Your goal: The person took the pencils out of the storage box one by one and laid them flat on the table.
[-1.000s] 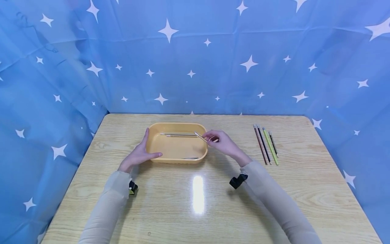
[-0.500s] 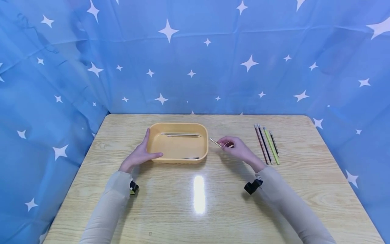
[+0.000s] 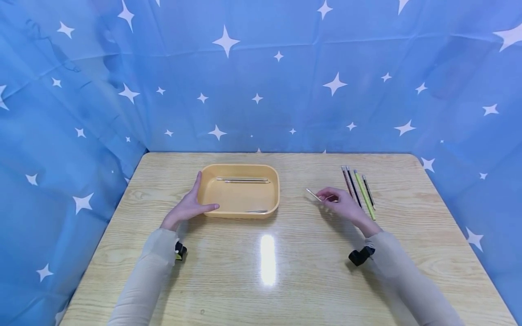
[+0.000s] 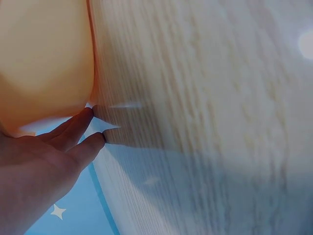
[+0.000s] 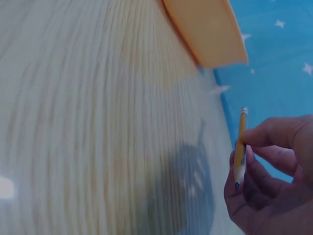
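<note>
In the head view my left hand [image 3: 188, 206] holds the left end of a shallow yellow-orange tray [image 3: 279, 192], thumb over the near rim and a finger along the left wall. In the left wrist view the fingertips rest low beside the tray wall [image 4: 54, 58]. My right hand [image 3: 340, 203] pinches a short yellow pencil [image 5: 240, 147] between thumb and fingers above the table, right of the tray. Its sharpened dark tip points back toward the palm. Two pencils [image 3: 244, 182] lie along the tray's far side, and a thin dark one [image 3: 257, 211] shows by the near wall.
Right of my right hand several pencils lie side by side on the wooden table [image 3: 228, 271], among them a light green one [image 3: 364, 194] and a short dark one [image 3: 369, 192]. My hand partly covers the leftmost. A blue star-patterned curtain [image 3: 293, 99] stands behind the table.
Carrying the yellow pencil, my right hand has moved from the tray's right rim rightward to beside the row of pencils. My left hand and the tray stay in place.
</note>
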Available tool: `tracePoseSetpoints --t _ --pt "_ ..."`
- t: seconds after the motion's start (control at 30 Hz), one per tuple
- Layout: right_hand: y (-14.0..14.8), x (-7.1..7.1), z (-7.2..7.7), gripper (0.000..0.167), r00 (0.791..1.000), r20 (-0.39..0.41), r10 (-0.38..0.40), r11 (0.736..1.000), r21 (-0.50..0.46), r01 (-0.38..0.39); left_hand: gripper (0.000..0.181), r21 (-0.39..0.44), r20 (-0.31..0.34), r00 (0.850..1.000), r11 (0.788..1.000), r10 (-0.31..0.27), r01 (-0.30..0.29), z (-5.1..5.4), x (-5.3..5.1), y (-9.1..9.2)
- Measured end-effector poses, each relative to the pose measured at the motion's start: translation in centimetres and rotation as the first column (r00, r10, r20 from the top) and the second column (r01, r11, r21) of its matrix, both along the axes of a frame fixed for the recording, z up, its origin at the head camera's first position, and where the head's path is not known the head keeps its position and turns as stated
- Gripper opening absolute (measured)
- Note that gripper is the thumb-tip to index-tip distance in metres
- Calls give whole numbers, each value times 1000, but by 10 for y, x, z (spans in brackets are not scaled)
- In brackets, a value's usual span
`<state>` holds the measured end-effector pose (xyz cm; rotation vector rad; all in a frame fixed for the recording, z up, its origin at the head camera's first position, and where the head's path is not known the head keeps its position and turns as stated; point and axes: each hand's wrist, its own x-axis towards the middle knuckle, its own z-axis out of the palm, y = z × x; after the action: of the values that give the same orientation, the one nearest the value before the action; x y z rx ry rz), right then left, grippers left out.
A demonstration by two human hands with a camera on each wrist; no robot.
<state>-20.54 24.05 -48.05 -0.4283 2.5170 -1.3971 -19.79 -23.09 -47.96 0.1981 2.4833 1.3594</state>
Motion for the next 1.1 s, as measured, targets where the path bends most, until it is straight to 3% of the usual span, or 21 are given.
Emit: tracePoseSetpoints --t 0.3,0.6,0.9,1.1 --pt "42 4 -2 29 997 22 -79 997 19 79 122 0 -3 1000 1000 -1 1 -1 -1 0" --pt "80 3 2 31 989 -34 -147 985 82 149 122 0 -7 1000 1000 -2 2 -1 -1 0" --pt "105 2 8 34 973 -50 -227 963 138 232 122 43 -3 1000 999 8 -8 -2 -1 0" --pt "119 -2 6 35 962 -44 -269 954 125 273 122 38 -6 1000 999 7 -7 -2 -1 0"
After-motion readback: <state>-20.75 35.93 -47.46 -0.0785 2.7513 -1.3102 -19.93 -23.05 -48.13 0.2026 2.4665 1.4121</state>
